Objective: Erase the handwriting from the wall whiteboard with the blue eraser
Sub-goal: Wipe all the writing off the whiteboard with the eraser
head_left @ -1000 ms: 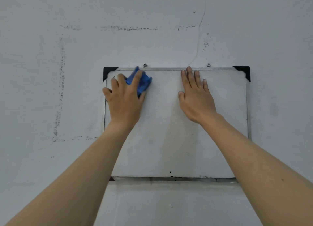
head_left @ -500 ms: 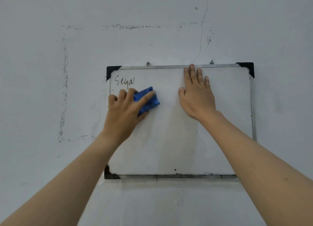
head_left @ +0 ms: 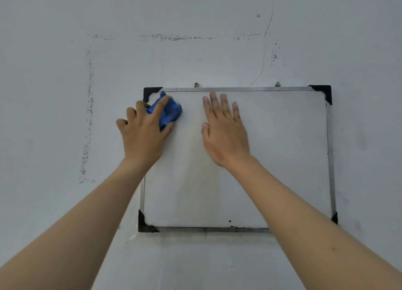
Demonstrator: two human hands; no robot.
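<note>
A small whiteboard (head_left: pixel 282 159) with a metal frame and black corner caps hangs on the grey wall. My left hand (head_left: pixel 143 133) presses the blue eraser (head_left: pixel 169 112) against the board's top left corner. The hand and eraser cover that corner, so I see no handwriting there. My right hand (head_left: pixel 226 131) lies flat on the board's upper middle, fingers spread and pointing up, holding nothing. The visible board surface is blank apart from faint smudges and small dark specks near the bottom edge.
The wall (head_left: pixel 65 94) carries a dotted rectangular outline of old marks to the left of and above the board. A thin crack (head_left: pixel 266 39) runs down to the board's top edge. Two screws (head_left: pixel 196 85) hold the board.
My left hand has swept the eraser up and left from the board's upper middle-left into the top left corner, over the spot where handwriting showed half a second ago. The right hand stays flat.
</note>
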